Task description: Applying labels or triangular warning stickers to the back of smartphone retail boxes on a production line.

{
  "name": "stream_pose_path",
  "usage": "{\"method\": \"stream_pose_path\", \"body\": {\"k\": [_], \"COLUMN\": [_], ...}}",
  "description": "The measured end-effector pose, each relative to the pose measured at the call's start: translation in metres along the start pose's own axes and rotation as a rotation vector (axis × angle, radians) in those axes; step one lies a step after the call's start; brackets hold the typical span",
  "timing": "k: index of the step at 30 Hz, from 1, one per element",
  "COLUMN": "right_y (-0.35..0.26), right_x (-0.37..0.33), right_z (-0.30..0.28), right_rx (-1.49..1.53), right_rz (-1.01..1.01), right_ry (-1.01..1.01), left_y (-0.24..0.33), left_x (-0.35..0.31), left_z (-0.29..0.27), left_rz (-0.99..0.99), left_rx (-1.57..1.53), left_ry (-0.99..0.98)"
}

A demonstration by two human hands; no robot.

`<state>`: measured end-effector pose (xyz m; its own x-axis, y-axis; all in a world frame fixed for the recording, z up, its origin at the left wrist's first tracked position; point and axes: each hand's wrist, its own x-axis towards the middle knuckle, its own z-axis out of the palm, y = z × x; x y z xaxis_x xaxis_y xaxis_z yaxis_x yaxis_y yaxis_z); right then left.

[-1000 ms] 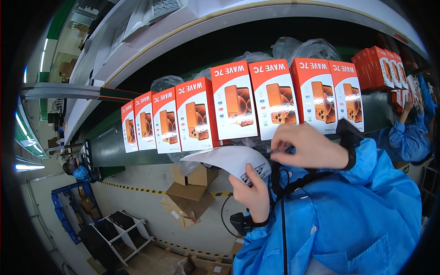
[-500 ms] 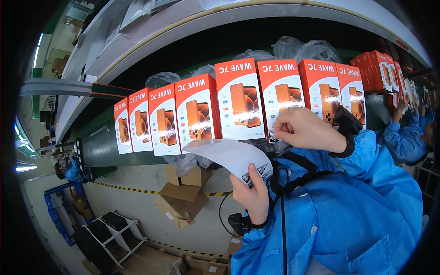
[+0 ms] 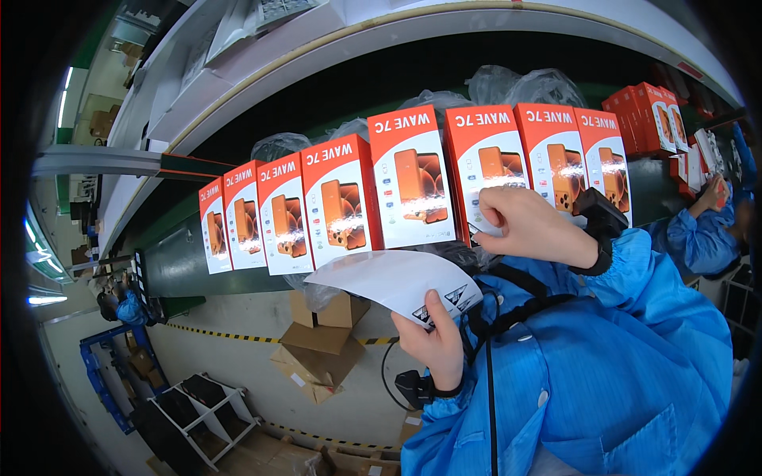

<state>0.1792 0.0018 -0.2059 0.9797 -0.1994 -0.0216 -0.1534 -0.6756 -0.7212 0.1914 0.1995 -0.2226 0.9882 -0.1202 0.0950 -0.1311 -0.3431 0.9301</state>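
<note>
My left hand [image 3: 436, 343] is closed on a curved white sheet of stickers [image 3: 373, 276], its thumb on top beside the black-and-white printed stickers at the near end. The sheet hangs in front of the row of boxes. My right hand [image 3: 533, 228] is pinched at the lower left corner of a red-and-white phone box [image 3: 476, 131]. A small black-and-white sticker shows partly at its fingertips; the fingers hide most of it. Just left stands another phone box [image 3: 405, 131], set slightly higher than its neighbours. Several more such boxes [image 3: 337, 159] stand in the same row.
The boxes stand on a green conveyor [image 3: 178, 258], with clear plastic bags [image 3: 548, 86] behind them. A white shelf edge [image 3: 381, 22] runs above. At right, a co-worker's blue sleeve [image 3: 692, 244] is near more red boxes [image 3: 635, 119]. Open cardboard boxes [image 3: 321, 345] lie on the floor.
The sheet in my left hand has tilted and shifted slightly left and down, showing more of its printed end. My right hand stays at the box corner, fingers slightly moved.
</note>
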Motion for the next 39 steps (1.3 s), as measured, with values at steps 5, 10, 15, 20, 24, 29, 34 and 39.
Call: {"method": "stream_pose_path", "body": {"k": [5,10,15,20,24,29,34,39], "right_y": [-0.003,-0.021,-0.016,0.000,0.010,0.018,0.023,0.024], "right_x": [-0.005,-0.024,-0.031,-0.026,-0.025,-0.026,-0.024,-0.025], "right_z": [0.002,0.001,0.004,0.008,0.006,0.000,0.003,-0.001], "right_rx": [0.228,0.501,0.226,0.046,0.053,0.091,0.078,0.056], "right_rz": [0.048,0.118,-0.009,-0.044,-0.107,-0.114,-0.155,-0.180], "right_ry": [-0.032,-0.214,0.084,0.131,0.091,0.032,0.074,0.044], "left_y": [-0.002,-0.009,-0.013,-0.005,0.014,0.023,0.026,0.029], "left_x": [0.002,0.003,0.014,0.037,0.044,0.042,0.039,0.042], "left_z": [-0.004,-0.012,-0.018,-0.001,0.019,0.050,0.062,0.060], "left_rz": [0.026,0.045,0.043,0.495,0.525,0.595,0.619,0.530], "left_rx": [-0.074,-0.218,-0.068,0.373,0.642,0.736,0.764,0.702], "left_ry": [-0.011,-0.027,0.002,0.186,-0.311,-0.291,-0.232,-0.250]}}
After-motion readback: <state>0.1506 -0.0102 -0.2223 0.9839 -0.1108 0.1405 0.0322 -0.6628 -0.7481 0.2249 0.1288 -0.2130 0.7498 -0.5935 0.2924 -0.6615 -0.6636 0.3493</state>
